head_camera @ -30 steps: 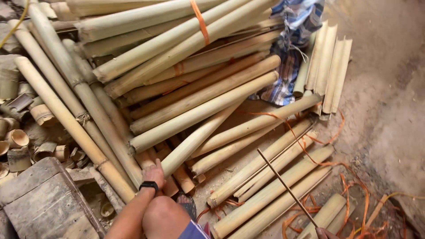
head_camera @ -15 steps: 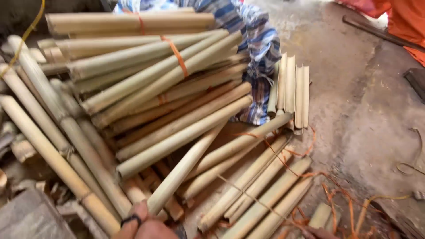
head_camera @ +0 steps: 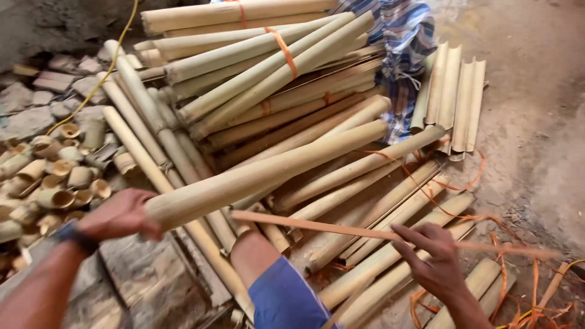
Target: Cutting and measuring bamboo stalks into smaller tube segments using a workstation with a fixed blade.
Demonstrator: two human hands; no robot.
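My left hand (head_camera: 122, 214) grips the near end of a long pale bamboo pole (head_camera: 274, 170), which is lifted and slants up to the right over the pile. My right hand (head_camera: 429, 253) pinches a thin flat bamboo strip (head_camera: 341, 228) that runs across the view from the left to the far right. My knee in blue shorts (head_camera: 280, 295) sits between the two hands. Under them lie several bamboo poles (head_camera: 378, 256) on the ground.
A stack of bamboo poles tied with an orange band (head_camera: 281, 49) fills the top. Split bamboo slats (head_camera: 454, 100) lean beside a checked blue cloth (head_camera: 402, 36). Short bamboo offcuts (head_camera: 61, 183) lie left. Orange straps (head_camera: 524, 298) litter the ground at right. A stone slab (head_camera: 146, 280) lies near.
My left hand has lifted one bamboo pole out of the pile. My right hand has come into view holding the thin strip. The camera has shifted back.
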